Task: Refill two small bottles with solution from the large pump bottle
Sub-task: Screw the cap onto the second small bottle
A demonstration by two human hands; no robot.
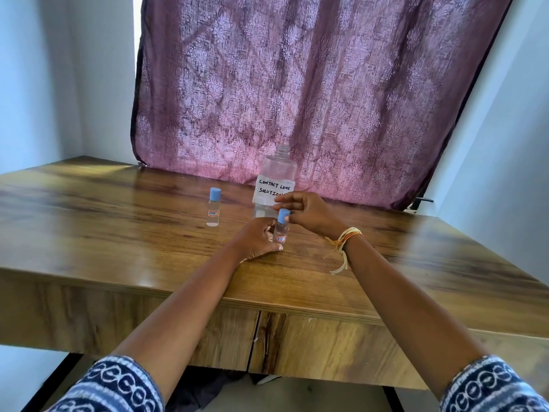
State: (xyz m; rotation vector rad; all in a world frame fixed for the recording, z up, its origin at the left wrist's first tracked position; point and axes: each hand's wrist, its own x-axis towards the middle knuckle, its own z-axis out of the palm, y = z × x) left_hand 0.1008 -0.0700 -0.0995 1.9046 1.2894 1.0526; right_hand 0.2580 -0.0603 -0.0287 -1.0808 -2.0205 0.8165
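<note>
A small clear bottle (280,231) with a blue cap stands on the wooden table (118,233). My left hand (257,239) grips its body near the base. My right hand (309,211) pinches the blue cap from the right side. Just behind them stands the large clear bottle (277,171) with a white label reading "CONTACT LENS SOLUTION"; its neck is open with no pump on it. A second small bottle (214,208), capped in blue, stands alone to the left, apart from both hands.
A purple patterned curtain (297,84) hangs right behind the table's far edge. Pale walls close in on both sides. The table's front edge (267,307) runs across below my forearms.
</note>
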